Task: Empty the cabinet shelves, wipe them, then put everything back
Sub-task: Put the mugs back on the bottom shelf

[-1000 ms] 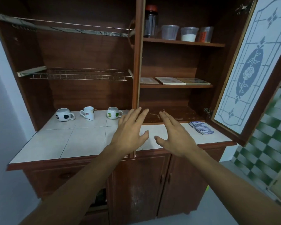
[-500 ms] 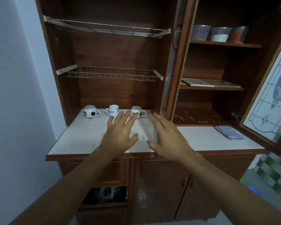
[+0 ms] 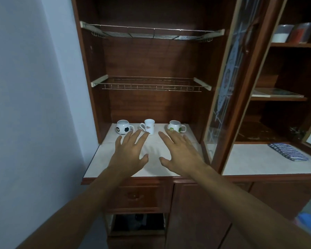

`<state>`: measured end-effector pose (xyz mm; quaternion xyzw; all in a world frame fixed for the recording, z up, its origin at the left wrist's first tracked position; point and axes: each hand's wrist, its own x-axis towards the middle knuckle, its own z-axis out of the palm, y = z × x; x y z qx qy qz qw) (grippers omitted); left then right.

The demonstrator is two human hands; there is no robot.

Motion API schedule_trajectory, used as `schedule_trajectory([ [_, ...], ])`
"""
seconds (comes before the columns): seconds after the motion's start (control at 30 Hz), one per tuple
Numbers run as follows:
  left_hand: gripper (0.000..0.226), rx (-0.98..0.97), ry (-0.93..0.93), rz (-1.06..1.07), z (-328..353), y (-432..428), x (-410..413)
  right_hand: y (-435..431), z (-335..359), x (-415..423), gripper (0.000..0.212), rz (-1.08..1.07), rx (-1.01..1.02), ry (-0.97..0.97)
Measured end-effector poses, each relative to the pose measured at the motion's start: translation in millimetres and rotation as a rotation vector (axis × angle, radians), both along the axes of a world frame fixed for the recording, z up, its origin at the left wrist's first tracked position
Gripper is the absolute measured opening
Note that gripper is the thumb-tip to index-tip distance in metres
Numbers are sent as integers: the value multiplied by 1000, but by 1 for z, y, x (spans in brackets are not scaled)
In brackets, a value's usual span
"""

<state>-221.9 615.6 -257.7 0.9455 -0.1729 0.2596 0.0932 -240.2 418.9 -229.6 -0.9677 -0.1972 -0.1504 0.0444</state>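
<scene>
Three white mugs stand in a row at the back of the tiled counter (image 3: 101, 162): a football-patterned mug (image 3: 123, 127), a taller mug (image 3: 149, 126) and a green-patterned mug (image 3: 175, 126). My left hand (image 3: 131, 153) and my right hand (image 3: 180, 151) hover side by side over the tiles just in front of the mugs, fingers straight and spread, holding nothing. Two bare wire racks, the upper rack (image 3: 151, 33) and the lower rack (image 3: 149, 84), span the left cabinet bay. A folded blue checked cloth (image 3: 287, 154) lies on the counter at the right.
A glass cabinet door (image 3: 228, 83) stands open edge-on between the two bays. The right bay's shelves hold plastic containers (image 3: 293, 33) up top and flat boards (image 3: 275, 92) lower down. A pale wall (image 3: 34, 105) borders the left. Drawers sit below the counter.
The view has swung left to face the left bay. Both hands moved left with it and now hover before the mugs, still flat and holding nothing.
</scene>
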Motion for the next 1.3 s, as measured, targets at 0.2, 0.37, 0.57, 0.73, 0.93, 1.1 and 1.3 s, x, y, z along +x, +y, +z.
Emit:
schedule_trajectory([
  [0.2,76,-5,20,66,-14,16,35,18,-12,41,80,46,-4,21],
  [0.37,76,-20,62,91,-21,26,61,30,-19,71,82,36,18,84],
  [0.57,74,-38,85,78,-28,46,103,51,-24,111,82,7,40,100],
  [0.73,73,-61,48,27,-36,69,138,72,-26,139,83,-40,75,125],
  [0.93,72,-50,31,-4,-45,87,176,88,-43,180,84,-76,130,141],
  [1.1,71,-34,55,29,-51,87,222,94,-55,232,83,-75,158,147],
  [1.3,72,-17,91,54,-70,89,277,86,-67,285,79,-83,159,161],
])
